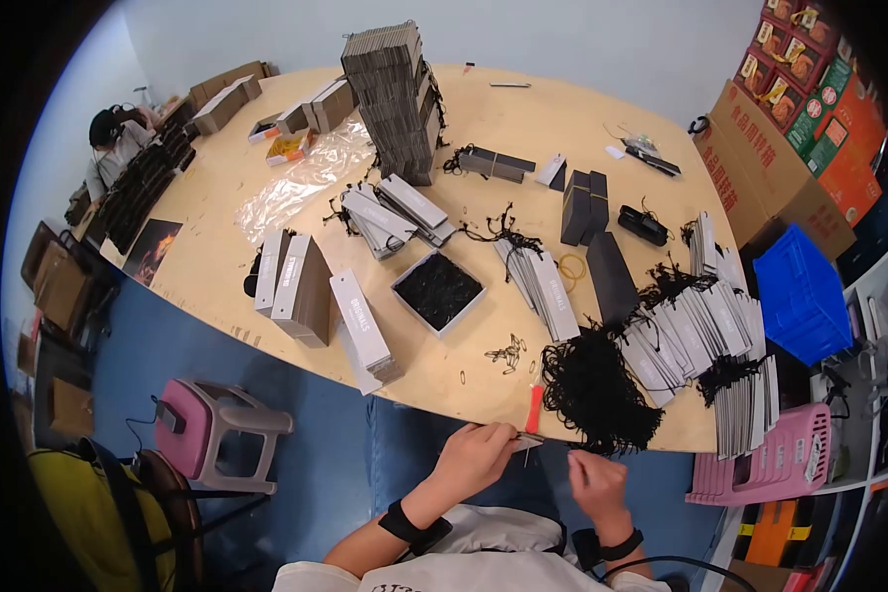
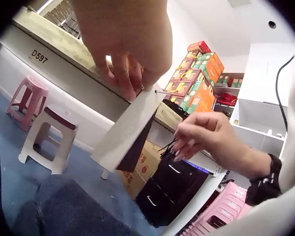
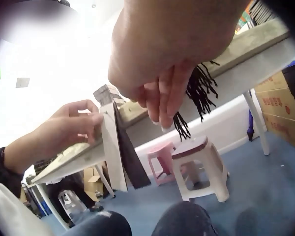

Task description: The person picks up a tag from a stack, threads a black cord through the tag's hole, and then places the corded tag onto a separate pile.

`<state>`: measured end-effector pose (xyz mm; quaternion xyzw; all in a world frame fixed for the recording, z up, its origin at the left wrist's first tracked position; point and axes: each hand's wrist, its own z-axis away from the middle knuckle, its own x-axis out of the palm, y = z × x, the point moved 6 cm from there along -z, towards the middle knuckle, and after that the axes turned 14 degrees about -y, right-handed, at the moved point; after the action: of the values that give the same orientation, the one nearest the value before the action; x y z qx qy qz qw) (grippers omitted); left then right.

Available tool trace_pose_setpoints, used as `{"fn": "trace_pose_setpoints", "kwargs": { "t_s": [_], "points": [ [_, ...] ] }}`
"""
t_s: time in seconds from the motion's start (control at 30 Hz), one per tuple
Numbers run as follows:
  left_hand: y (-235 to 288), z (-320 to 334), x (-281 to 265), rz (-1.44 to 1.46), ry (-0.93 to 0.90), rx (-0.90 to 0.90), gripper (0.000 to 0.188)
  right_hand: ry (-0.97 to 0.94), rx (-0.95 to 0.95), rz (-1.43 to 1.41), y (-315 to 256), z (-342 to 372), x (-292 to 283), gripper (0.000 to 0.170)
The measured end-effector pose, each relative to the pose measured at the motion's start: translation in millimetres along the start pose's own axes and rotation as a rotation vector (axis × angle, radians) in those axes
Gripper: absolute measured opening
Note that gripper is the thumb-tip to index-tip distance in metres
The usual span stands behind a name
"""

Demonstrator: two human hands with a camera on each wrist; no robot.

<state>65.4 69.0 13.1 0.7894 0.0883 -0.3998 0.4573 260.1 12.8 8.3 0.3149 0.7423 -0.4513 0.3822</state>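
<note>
At the table's front edge my left hand (image 1: 476,459) pinches the top end of a few long, narrow card tags (image 2: 130,125), pale on one face and dark on another. They hang down at a slant, and a thin metal pin (image 2: 161,92) shows by the hole in the front one. A red strip (image 1: 535,409) lies at the edge beside these fingers. To the right, my right hand (image 1: 599,485) is apart from the tags, its fingers bent. Black cords (image 3: 182,127) hang near its fingertips; I cannot tell whether it grips one.
A big bundle of black cords (image 1: 602,390) hangs over the front edge. Fanned tags with cords (image 1: 691,335) lie right of it. A box of black pieces (image 1: 438,291), tag stacks (image 1: 303,291) and a tall stack (image 1: 390,109) stand farther back. Another person (image 1: 118,148) sits far left.
</note>
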Motion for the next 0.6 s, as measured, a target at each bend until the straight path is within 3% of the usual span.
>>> {"fn": "trace_pose_setpoints", "kwargs": {
  "t_s": [0.07,0.13,0.2,0.27,0.4,0.47,0.6],
  "points": [
    [-2.4,2.4,0.2,-0.027,0.012,-0.035,0.014,0.095,-0.010,0.046,-0.5,-15.7,-31.1,0.005],
    [-5.5,6.9,-0.2,-0.052,0.021,-0.076,0.015,0.200,0.110,0.001,8.1,-47.2,-60.0,0.008],
    [-6.6,8.9,-9.4,-0.052,0.079,-0.038,0.016,0.097,0.302,0.092,26.3,-91.3,-79.0,0.015],
    [-9.7,14.6,-16.7,-0.039,0.076,-0.066,0.015,0.211,0.236,0.230,42.1,-132.5,-88.5,0.028],
    [-18.4,28.2,-36.5,-0.060,0.127,-0.121,0.013,0.238,0.260,0.482,72.5,-185.9,-78.4,0.040],
    [-24.0,37.7,-45.7,-0.071,0.150,-0.149,0.012,-0.079,0.518,0.496,91.7,-199.6,-65.1,0.048],
    [-43.0,57.2,-57.7,-0.074,0.184,-0.232,0.011,-0.099,0.609,0.491,89.5,-202.5,-63.6,0.051]
  ]
}}
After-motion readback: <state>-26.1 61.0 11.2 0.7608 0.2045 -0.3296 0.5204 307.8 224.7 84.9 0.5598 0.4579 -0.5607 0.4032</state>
